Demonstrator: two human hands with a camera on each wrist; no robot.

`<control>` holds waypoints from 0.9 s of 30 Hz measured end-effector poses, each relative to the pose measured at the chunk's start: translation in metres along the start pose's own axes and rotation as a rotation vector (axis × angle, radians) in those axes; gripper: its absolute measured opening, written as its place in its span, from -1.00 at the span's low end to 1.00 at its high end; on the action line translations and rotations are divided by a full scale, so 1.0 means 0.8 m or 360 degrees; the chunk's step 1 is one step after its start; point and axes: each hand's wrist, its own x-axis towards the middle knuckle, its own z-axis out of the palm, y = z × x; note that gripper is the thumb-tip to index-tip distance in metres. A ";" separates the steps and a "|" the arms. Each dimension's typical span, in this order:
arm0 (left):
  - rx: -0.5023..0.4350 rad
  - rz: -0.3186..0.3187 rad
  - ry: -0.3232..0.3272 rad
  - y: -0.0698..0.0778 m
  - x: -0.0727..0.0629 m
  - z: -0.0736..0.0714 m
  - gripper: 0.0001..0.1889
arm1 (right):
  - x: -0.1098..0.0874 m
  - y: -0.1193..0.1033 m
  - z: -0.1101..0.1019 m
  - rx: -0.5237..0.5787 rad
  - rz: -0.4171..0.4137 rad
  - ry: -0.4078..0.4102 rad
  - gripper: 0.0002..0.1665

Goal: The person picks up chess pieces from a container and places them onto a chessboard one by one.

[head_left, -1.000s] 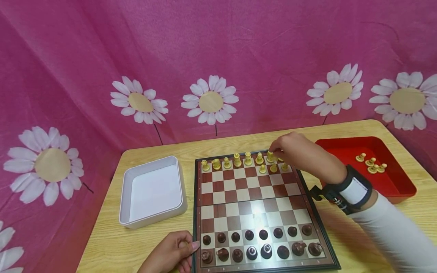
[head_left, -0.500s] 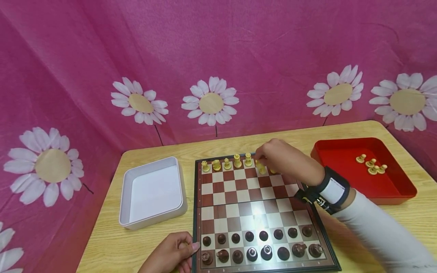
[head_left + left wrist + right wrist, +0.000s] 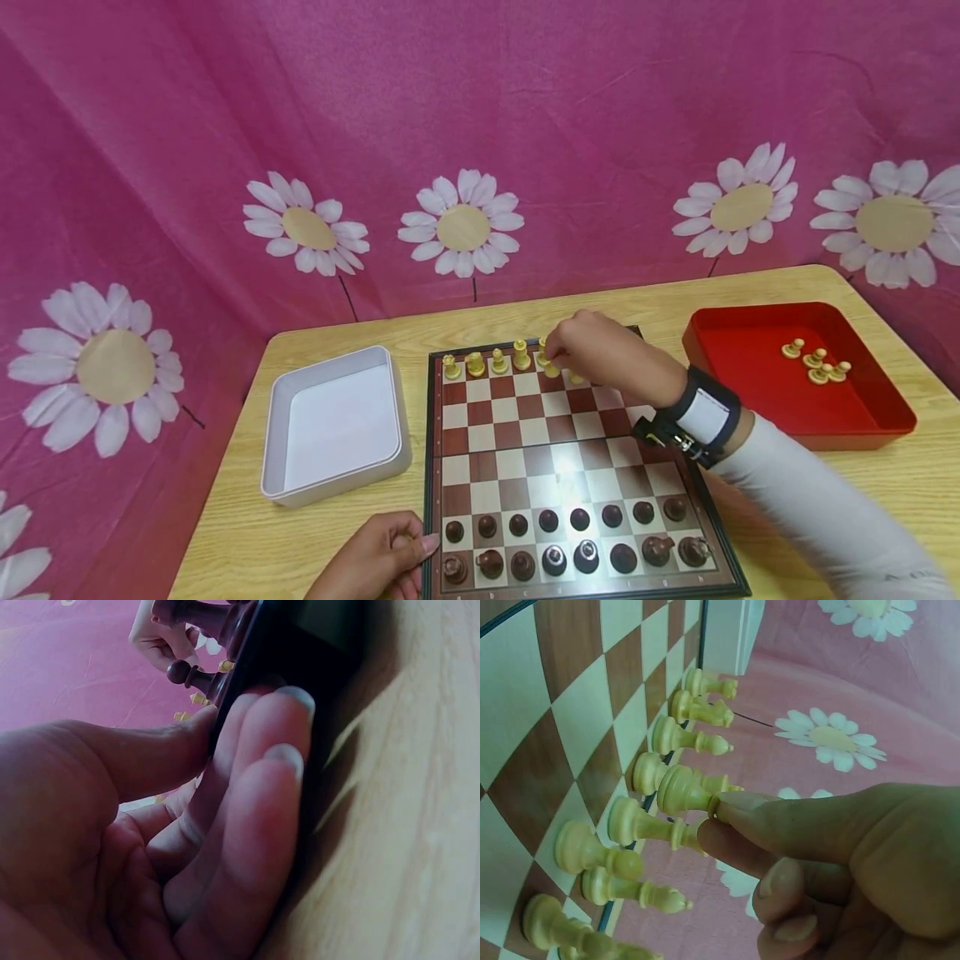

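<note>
Pale yellow pawn (image 3: pixel 679 789) being pinched near the far edge of the chessboard (image 3: pixel 555 467)

The pawn is showing a round, ridged base and a narrowing stem. The right hand (image 3: pixel 603 354) is covering its head, pinching it between thumb and forefinger just beside the pale back-row pieces (image 3: pixel 521 356); whether its base is touching the chessboard, I cannot tell. The left hand (image 3: pixel 378 554) is gripping the chessboard's left edge near the near-left corner. Four pale pawns (image 3: pixel 816 359) are resting in a red tray (image 3: pixel 750 396) near the right edge of the worktop (image 3: pixel 225 542).
</note>
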 end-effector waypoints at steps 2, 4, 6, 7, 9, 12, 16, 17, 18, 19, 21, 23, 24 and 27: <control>0.0009 -0.0012 0.0004 0.000 0.000 0.000 -0.69 | 0.001 0.001 0.003 0.0007 0.0009 -0.0014 -0.91; 0.0019 -0.0022 0.0009 0.001 0.000 0.001 -0.69 | 0.002 0.003 0.007 0.0018 0.0021 -0.0025 -0.91; 0.0024 -0.0028 0.0011 0.001 0.000 0.001 -0.69 | 0.004 0.004 0.010 0.0032 0.0034 -0.0038 -0.92; 0.0028 -0.0028 0.0013 0.001 0.000 0.001 -0.69 | 0.004 0.005 0.011 0.0039 0.0039 -0.0048 -0.91; 0.0031 -0.0025 0.0013 0.000 0.001 0.001 -0.69 | 0.006 0.005 0.013 0.0044 0.0027 -0.0050 -0.89; 0.0037 -0.0020 0.0014 -0.001 0.002 0.000 -0.68 | 0.008 0.005 0.015 0.0051 0.0024 -0.0050 -0.86; 0.0039 -0.0018 0.0019 -0.002 0.002 0.000 -0.68 | 0.009 0.005 0.019 0.0069 0.0054 -0.0068 -0.88; 0.0037 -0.0019 0.0020 -0.002 0.002 0.000 -0.67 | 0.009 0.005 0.020 0.0075 0.0066 -0.0082 -0.90; 0.0037 -0.0019 0.0020 -0.002 0.002 0.000 -0.67 | 0.009 0.005 0.021 0.0078 0.0070 -0.0094 -0.91; 0.0038 -0.0017 0.0018 -0.002 0.002 0.000 -0.67 | 0.009 0.005 0.022 0.0078 0.0070 -0.0104 -0.93; 0.0039 -0.0013 0.0016 -0.002 0.001 0.000 -0.67 | 0.009 0.005 0.024 0.0079 0.0068 -0.0121 -0.93; 0.0038 -0.0008 0.0014 -0.002 0.001 0.000 -0.67 | 0.009 0.005 0.026 0.0080 0.0071 -0.0130 -0.93; 0.0037 -0.0003 0.0013 -0.003 0.001 0.000 -0.67 | 0.009 0.005 0.026 0.0082 0.0074 -0.0130 -0.93; 0.0024 0.0005 0.0015 -0.003 0.000 0.000 -0.67 | 0.010 0.006 0.028 0.0083 0.0086 -0.0123 -0.92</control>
